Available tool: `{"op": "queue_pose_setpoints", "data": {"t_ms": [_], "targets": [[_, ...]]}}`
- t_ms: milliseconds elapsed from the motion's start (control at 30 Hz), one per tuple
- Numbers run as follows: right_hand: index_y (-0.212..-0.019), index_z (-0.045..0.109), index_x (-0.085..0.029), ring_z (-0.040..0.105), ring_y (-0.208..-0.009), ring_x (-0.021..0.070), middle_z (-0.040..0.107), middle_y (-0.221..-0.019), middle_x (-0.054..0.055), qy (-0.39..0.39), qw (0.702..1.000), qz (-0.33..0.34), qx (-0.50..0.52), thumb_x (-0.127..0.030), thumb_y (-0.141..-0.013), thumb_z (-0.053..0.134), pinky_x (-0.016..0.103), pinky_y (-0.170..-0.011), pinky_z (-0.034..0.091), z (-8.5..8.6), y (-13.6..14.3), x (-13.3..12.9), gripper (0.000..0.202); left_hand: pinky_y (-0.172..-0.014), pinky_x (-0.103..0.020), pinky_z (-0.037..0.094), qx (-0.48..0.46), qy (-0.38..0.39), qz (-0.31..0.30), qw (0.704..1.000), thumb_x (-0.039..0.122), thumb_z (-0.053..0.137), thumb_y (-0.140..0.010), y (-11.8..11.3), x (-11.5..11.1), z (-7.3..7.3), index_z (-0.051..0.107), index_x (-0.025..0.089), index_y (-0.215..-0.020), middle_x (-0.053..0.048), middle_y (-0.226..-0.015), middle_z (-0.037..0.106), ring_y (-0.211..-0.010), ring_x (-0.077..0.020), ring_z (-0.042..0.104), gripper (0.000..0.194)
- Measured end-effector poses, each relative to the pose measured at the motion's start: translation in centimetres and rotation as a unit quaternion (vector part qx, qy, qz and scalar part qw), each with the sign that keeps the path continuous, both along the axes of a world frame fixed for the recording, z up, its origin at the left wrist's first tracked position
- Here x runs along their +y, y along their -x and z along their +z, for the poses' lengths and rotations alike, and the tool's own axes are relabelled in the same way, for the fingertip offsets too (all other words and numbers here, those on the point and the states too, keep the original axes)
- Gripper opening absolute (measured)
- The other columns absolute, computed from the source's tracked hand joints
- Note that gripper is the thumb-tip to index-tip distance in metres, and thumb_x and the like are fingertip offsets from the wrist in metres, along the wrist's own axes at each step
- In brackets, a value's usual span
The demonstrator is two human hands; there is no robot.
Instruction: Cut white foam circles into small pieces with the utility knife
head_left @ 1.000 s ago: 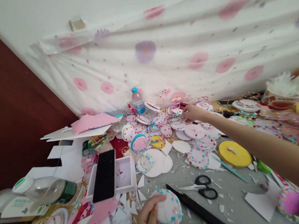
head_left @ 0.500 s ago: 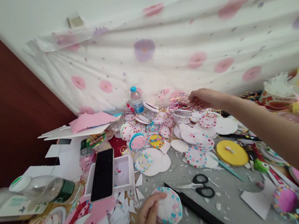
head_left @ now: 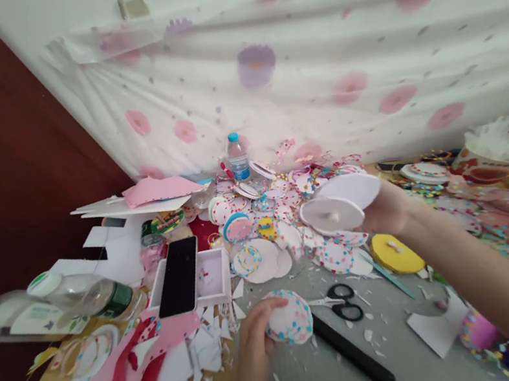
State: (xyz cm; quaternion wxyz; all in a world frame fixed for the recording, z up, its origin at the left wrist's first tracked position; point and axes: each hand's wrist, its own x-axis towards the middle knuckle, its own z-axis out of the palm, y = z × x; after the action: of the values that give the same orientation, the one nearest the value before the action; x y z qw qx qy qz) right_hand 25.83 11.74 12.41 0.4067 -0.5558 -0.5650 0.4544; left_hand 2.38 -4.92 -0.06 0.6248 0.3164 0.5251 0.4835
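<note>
My left hand (head_left: 256, 331) pinches a round white disc (head_left: 289, 319) with pink and blue dots along its edge, held low over the grey table. My right hand (head_left: 386, 210) grips white paper discs at their right edge; one plain disc (head_left: 353, 189) stands behind another (head_left: 330, 215) that has a small white knob at its middle. The right fingers are partly hidden behind these discs. Beneath and behind them spreads a heap of dotted discs (head_left: 280, 196). Black-handled scissors (head_left: 341, 303) and a long black-handled tool (head_left: 355, 353) lie right of my left hand.
A phone (head_left: 178, 276) rests on a white box (head_left: 220, 275) at the left. Plastic bottles (head_left: 89, 301) lie farther left, near paper scraps (head_left: 204, 353). A small water bottle (head_left: 238, 160) stands at the back. At the right are a yellow disc (head_left: 396, 252) and a patterned bowl (head_left: 485, 159).
My right hand has come back from the far heap toward me and now has white discs in it. My left hand still holds the dotted disc, slightly turned. The view has shifted a little.
</note>
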Motion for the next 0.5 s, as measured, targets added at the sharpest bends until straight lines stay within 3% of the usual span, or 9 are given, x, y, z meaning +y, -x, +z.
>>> {"op": "queue_pose_setpoints", "data": {"t_ms": [100,200,367,500], "targets": [[-0.074,0.063,-0.02,0.061,-0.056,0.0212,0.068,-0.076,0.01,0.116,0.989,0.057,0.068,-0.042,-0.089,0.034,0.034,-0.049,0.044,-1.4,0.7,-2.0,0.039,-0.078,-0.032,0.053,-0.017,-0.014,-0.011,1.0,0.057,0.054,-0.082,-0.4,0.3,0.7,0.074,0.017,-0.093,-0.012,-0.117,0.065,-0.099,-0.0253,0.062,0.046],[-0.07,0.058,-0.021,0.058,-0.055,0.0197,0.065,-0.073,0.008,0.172,0.972,0.091,0.13,-0.046,-0.087,0.035,0.032,-0.049,0.043,-2.7,1.6,-3.6,0.038,-0.08,-0.032,0.053,-0.039,-0.014,-0.015,0.999,0.06,0.047,-0.086,-0.5,0.2,1.3,0.074,0.016,-0.096,-0.011,-0.114,0.067,-0.098,-0.0244,0.063,0.052],[-0.061,0.043,-0.024,0.045,-0.05,0.0144,0.049,-0.06,0.001,0.187,0.948,0.146,0.214,-0.046,-0.076,0.05,0.024,-0.043,0.037,-5.3,4.1,-6.7,0.028,-0.075,-0.033,0.054,-0.069,-0.035,-0.008,0.997,0.066,0.046,-0.083,-0.3,-0.3,1.8,0.072,0.012,-0.101,-0.014,-0.111,0.068,-0.095,-0.0263,0.065,0.063],[-0.066,0.043,-0.023,0.034,-0.049,0.0116,0.039,-0.061,-0.003,0.173,0.936,0.18,0.249,-0.046,-0.077,0.057,0.023,-0.042,0.031,-7.2,5.5,-9.3,0.029,-0.087,-0.037,0.052,0.013,-0.084,-0.042,0.995,0.057,0.057,-0.081,-0.3,-0.3,2.6,0.069,0.015,-0.11,-0.011,-0.112,0.07,-0.101,-0.0277,0.064,0.052]]}}
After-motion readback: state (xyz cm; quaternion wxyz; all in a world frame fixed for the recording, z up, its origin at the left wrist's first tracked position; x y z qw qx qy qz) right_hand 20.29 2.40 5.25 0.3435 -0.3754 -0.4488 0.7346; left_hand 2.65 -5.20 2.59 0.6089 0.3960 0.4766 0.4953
